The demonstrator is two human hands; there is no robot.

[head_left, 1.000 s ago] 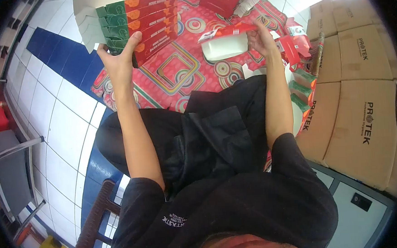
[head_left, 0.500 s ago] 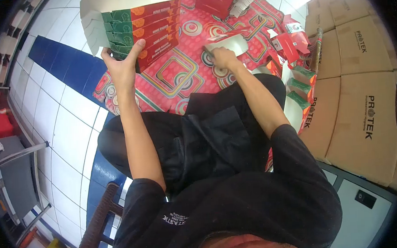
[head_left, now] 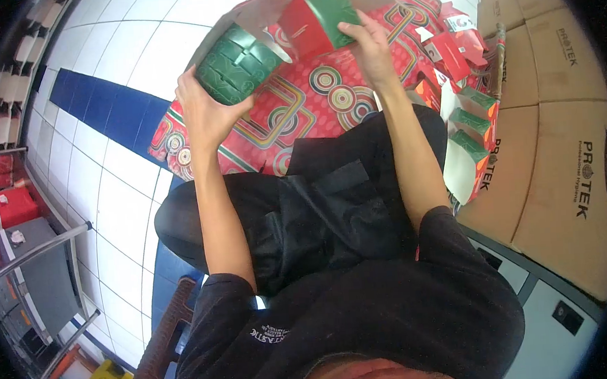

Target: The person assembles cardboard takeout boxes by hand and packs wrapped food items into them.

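Note:
My left hand (head_left: 208, 115) grips a stack of nested green cartons (head_left: 237, 65) from its near left side, with pale flaps spreading above it. The stack is tilted so that its green ends face me. Up and to the right, my right hand (head_left: 371, 53) pinches a red and green carton (head_left: 331, 17) by its green end, thumb on top. That carton's far edge comes close to the stack; whether they touch I cannot tell. Both are held over a red patterned cloth (head_left: 300, 137).
More red and green cartons with pale flaps (head_left: 470, 127) lie by my right knee, beside crumpled red packaging (head_left: 448, 52). Brown cardboard boxes (head_left: 560, 181) are stacked at the right. A metal-framed rack (head_left: 40, 254) and a brown chair (head_left: 163, 337) stand at the left.
My right hand has risen from the cloth and now holds a red and green carton. The stack in my left hand has turned, showing its green ends instead of its red lettered sides.

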